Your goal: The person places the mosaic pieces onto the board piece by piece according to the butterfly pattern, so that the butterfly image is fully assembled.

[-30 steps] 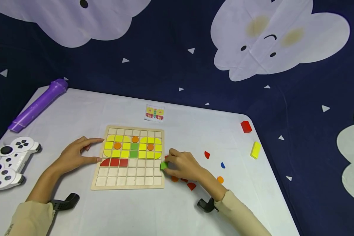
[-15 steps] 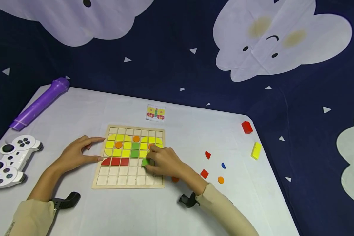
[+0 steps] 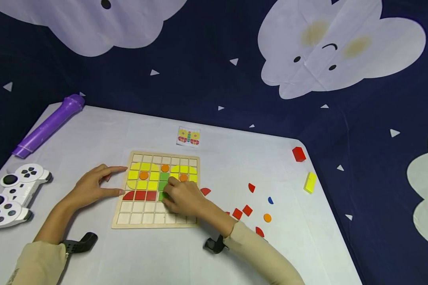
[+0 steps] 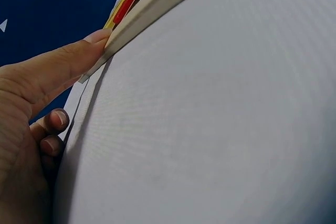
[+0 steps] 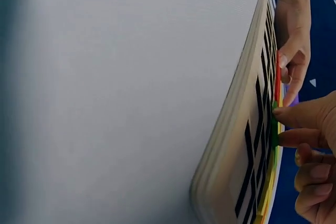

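A wooden grid board (image 3: pixel 135 218) bears yellow, orange, green and red tiles. My right hand (image 3: pixel 187 196) is over its middle, pinching a green square tile (image 5: pixel 274 124) between thumb and index finger. That tile lies at the grid, just below the column of green tiles (image 3: pixel 163 181) and right of the row of red tiles (image 3: pixel 140 195). The pinching fingers partly cover it in the head view. At the board's left edge, my left hand (image 3: pixel 92 184) rests its extended thumb and index finger. In the left wrist view, the thumb (image 4: pixel 79 56) touches the board's rim.
Beyond the board lies a butterfly picture card (image 3: pixel 188 136). Loose red pieces (image 3: pixel 237 213), an orange disc (image 3: pixel 267 218) and a blue half-disc (image 3: pixel 270 200) lie to the right. Farther right are red (image 3: pixel 299 154) and yellow blocks (image 3: pixel 309 183). A game controller (image 3: pixel 12 190) and purple microphone (image 3: pixel 50 126) are left.
My right hand has carried the green tile leftward from the board's right edge to the middle column, uncovering loose red pieces. The left hand has stayed at the board's left edge.
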